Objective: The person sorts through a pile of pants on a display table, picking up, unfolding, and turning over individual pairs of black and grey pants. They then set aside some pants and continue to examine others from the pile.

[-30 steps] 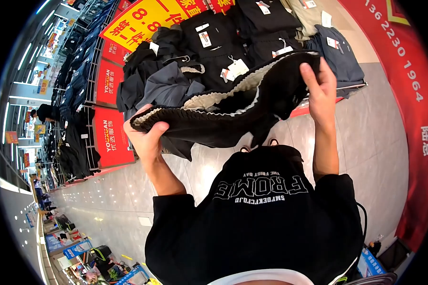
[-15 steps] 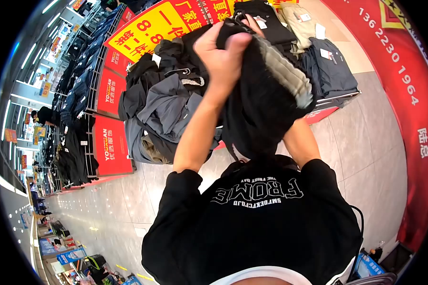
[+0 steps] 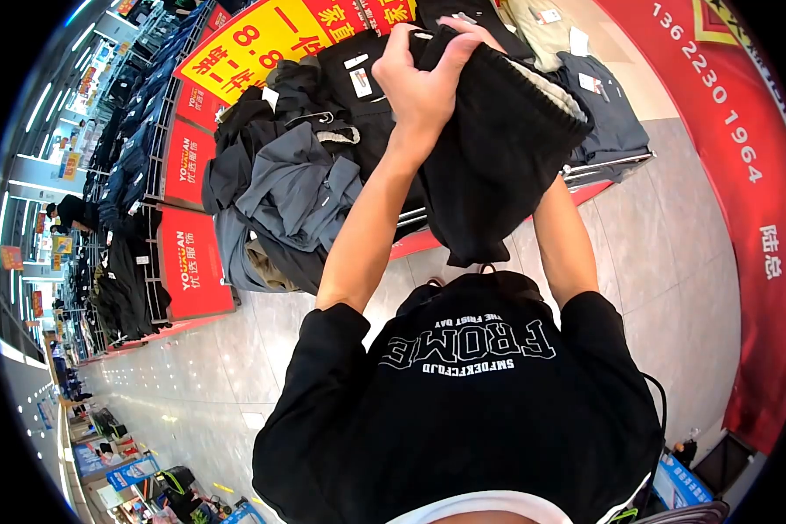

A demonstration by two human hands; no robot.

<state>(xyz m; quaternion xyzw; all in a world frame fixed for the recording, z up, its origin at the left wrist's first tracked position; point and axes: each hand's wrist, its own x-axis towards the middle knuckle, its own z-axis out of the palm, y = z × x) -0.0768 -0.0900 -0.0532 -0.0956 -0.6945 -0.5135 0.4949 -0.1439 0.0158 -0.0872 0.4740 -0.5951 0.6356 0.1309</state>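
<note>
In the head view, the black elastic-waist pants (image 3: 502,144) hang in mid-air in front of the shopper, over the near edge of the clothing display (image 3: 624,162). Their long axis runs steeply downward, the pale-lined waistband (image 3: 546,92) up and facing away to the right, the lower end toward the black T-shirt (image 3: 498,419). The left hand (image 3: 421,83) is nearly closed, thumb and fingers pinching the top edge. The right hand (image 3: 478,31) (mostly behind the fabric) shows only partly, so I can't tell its grip. Rumpled grey clothes (image 3: 297,188) lie just left.
</note>
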